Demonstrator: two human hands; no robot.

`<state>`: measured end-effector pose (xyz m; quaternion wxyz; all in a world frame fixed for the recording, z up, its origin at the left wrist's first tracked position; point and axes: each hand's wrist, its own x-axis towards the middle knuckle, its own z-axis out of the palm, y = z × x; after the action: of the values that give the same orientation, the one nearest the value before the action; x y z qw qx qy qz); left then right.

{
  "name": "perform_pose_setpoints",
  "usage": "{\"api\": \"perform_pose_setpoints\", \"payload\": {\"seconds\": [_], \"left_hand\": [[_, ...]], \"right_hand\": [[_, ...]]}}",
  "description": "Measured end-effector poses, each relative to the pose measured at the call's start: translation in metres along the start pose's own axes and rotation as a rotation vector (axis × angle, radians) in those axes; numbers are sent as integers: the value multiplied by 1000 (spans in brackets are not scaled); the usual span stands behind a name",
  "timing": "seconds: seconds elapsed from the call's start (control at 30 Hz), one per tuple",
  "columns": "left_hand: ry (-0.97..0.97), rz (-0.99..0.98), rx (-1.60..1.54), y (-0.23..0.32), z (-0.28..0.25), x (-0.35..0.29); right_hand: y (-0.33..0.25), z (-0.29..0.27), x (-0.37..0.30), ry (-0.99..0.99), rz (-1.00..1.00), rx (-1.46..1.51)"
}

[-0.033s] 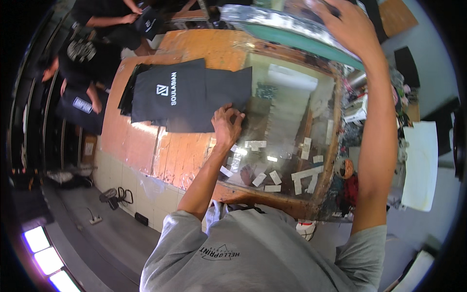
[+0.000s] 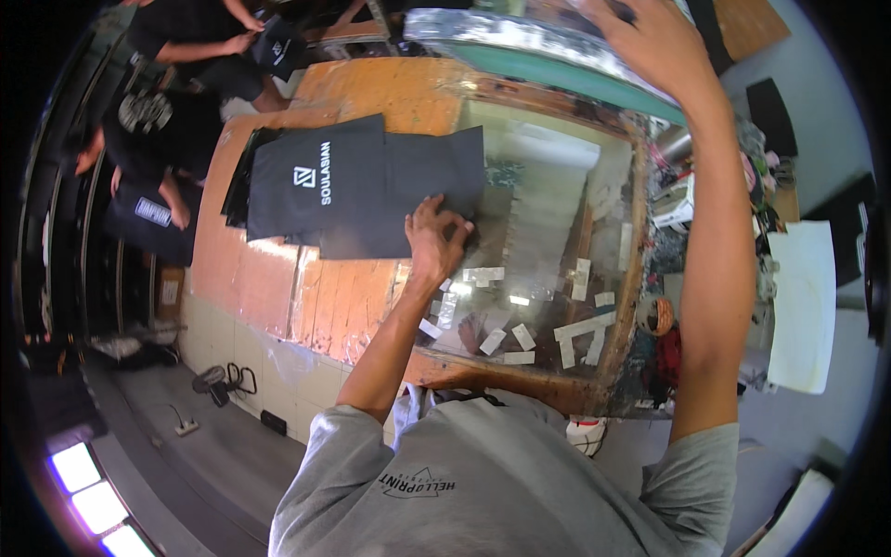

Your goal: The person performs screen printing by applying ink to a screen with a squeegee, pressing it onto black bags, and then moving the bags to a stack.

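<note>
A flat black fabric piece [image 2: 429, 176] lies over the wooden table's glass panel [image 2: 548, 251], its left part overlapping a stack. My left hand [image 2: 438, 243] is at its near right edge, thumb and forefinger closed in a pinch there. On the stack, the black piece with a white print [image 2: 288, 190] lies flat. At the upper right, my right hand [image 2: 640, 42] grips the rim of a raised printing screen [image 2: 548, 60], which has a pale taped side and a green strip below. Some of its fingers are cut off by the picture's top.
White tape strips [image 2: 585, 330] are stuck about the glass. Two people in black shirts [image 2: 153, 125] hold printed black pieces at the left. Beyond the table's right edge stand a tape roll [image 2: 659, 316] and clutter. A power strip [image 2: 187, 427] lies on the floor.
My left hand and the black piece under it have shifted slightly to the right and toward me. The right hand stays on the raised screen. The whole view has drifted a little.
</note>
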<state>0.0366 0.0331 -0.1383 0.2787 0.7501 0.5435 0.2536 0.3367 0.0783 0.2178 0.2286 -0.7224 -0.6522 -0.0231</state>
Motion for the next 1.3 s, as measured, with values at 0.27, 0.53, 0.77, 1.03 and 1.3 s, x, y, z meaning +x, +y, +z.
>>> {"api": "perform_pose_setpoints", "payload": {"seconds": [0.27, 0.53, 0.77, 1.03, 1.3], "left_hand": [[-187, 307, 423, 47, 83, 0], [-367, 521, 374, 110, 153, 2], [-345, 437, 315, 117, 151, -12], [-282, 389, 379, 101, 133, -40], [-235, 372, 346, 101, 132, -47]], "right_hand": [[7, -4, 3, 36, -129, 47], [10, -16, 5, -110, -60, 32], [11, -28, -6, -83, -67, 74], [11, -26, -9, -50, -85, 64], [9, -23, -15, -25, -96, 51]]}}
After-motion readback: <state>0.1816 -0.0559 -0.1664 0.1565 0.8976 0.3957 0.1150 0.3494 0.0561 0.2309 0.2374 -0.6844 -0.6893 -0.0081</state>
